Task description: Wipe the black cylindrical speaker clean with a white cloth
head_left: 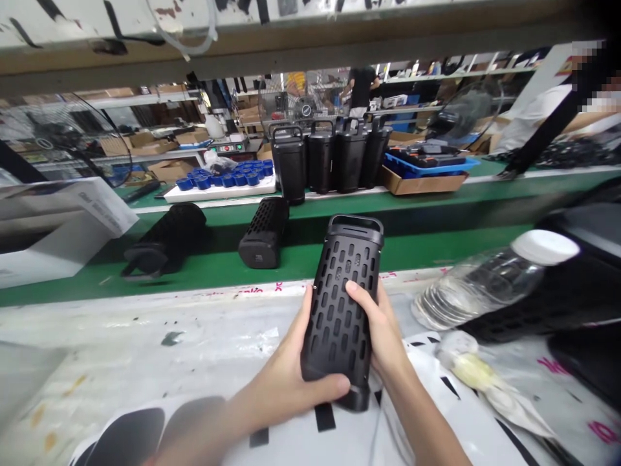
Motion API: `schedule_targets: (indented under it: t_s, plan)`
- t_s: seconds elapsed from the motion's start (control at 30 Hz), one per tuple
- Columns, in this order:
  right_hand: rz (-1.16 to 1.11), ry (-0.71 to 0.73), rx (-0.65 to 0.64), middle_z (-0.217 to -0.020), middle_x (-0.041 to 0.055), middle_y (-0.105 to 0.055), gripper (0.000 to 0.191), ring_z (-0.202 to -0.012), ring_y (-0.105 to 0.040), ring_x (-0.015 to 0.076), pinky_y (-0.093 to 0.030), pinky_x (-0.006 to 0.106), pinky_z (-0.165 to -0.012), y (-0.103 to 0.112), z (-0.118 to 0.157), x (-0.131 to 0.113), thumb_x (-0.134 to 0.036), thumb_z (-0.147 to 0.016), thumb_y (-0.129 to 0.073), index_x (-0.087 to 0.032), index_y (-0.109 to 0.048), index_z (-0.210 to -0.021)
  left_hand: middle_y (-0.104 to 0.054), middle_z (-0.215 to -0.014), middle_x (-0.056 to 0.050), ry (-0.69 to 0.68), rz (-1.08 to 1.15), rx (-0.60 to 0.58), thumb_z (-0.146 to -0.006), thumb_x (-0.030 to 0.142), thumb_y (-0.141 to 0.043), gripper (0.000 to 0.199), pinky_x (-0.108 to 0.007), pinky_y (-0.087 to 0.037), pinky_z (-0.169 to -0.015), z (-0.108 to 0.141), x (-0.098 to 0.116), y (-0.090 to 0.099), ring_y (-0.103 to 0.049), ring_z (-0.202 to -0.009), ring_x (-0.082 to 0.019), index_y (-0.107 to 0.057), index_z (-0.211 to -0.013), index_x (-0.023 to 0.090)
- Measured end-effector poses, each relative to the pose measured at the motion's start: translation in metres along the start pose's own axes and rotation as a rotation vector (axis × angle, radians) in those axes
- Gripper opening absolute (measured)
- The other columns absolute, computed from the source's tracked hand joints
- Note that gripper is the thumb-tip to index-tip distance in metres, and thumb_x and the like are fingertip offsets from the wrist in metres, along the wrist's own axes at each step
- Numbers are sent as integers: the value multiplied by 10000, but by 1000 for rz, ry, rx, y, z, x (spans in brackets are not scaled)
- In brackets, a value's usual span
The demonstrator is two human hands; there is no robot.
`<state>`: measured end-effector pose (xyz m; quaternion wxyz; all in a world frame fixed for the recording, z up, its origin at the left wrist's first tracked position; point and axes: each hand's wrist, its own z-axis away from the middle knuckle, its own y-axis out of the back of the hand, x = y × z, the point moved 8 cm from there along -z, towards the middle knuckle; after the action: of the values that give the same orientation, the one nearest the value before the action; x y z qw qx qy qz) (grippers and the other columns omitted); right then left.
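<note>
The left hand (286, 372) is curling around the black perforated speaker (342, 310) from its 8 o'clock side, thumb pressing under the lower end, while the right hand (383, 330) is clasping its 3 o'clock edge above the white-covered bench (145, 336).

You face a green conveyor belt (436, 249) running left to right beyond a white plastic-covered bench (145, 336), with a metal shelf beam (291, 52) overhead and cluttered shelving (145, 103) far behind.
</note>
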<state>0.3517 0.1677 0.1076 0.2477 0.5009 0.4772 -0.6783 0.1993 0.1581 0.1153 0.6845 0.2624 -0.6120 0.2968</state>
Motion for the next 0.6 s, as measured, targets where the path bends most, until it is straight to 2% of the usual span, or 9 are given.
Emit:
schedule_targets:
  t_s: [0.07, 0.13, 0.27, 0.3, 0.4, 0.5, 0.6]
  plan:
    - [-1, -11, 7, -1240, 31, -657, 595, -1155, -622, 259, -529, 339, -957, 1, 0, 2, -458, -802, -815, -249, -559, -1297, -89, -1692, 15, 45, 180, -62, -826, 352, -783, 1145, -445, -335, -1226, -1, -1, -3, -275, -1523, -275, 102, -1550, 413]
    - [-9, -23, 4, -1246, 33, -655, 618, -1152, -624, 265, -532, 352, -962, 0, 0, 2, -466, -793, -821, -248, -551, -1304, -92, -1690, 22, 61, 264, -96, -837, 310, -767, 1099, -445, -323, -1231, -2, -1, -1, -237, -1536, -279, 58, -1557, 403]
    - [-31, -47, -22, -1267, 51, -652, 582, -1163, -622, 283, -536, 376, -975, -2, -2, 3, -453, -804, -809, -230, -558, -1280, -137, -1687, 20, -22, 148, -67, -848, 333, -741, 919, -489, -231, -1253, -4, 3, 15, -154, -1551, -328, -168, -1565, 392]
    - [-33, -49, -29, -1264, 57, -654, 565, -1157, -626, 287, -540, 382, -970, -2, -3, 3, -449, -806, -806, -223, -563, -1264, -143, -1687, -6, -45, 130, -61, -846, 347, -742, 916, -507, -231, -1247, -5, 4, 17, -159, -1546, -343, -178, -1567, 380]
    - [-27, -35, -54, -1223, 67, -671, 564, -1111, -647, 296, -565, 395, -927, -6, -3, 0, -456, -799, -804, -215, -556, -1246, -142, -1683, -55, -49, 131, -53, -798, 305, -779, 1054, -522, -281, -1217, -7, 3, 20, -168, -1540, -354, -75, -1580, 371]
    - [9, 18, -75, -1247, 51, -656, 624, -1124, -634, 272, -551, 363, -937, -11, 1, -5, -445, -788, -812, -235, -526, -1300, -138, -1680, -34, 9, 103, -75, -766, 181, -756, 1135, -479, -415, -1142, -5, 3, 13, -395, -1439, -349, 11, -1561, 445]
    - [59, 81, -99, -1272, 28, -634, 658, -1148, -607, 234, -507, 323, -979, -17, 6, -11, -424, -803, -806, -254, -494, -1357, -172, -1665, -65, 138, 7, -63, -765, 133, -713, 1232, -407, -585, -916, 2, 1, 6, -639, -1183, -311, 204, -1494, 516]
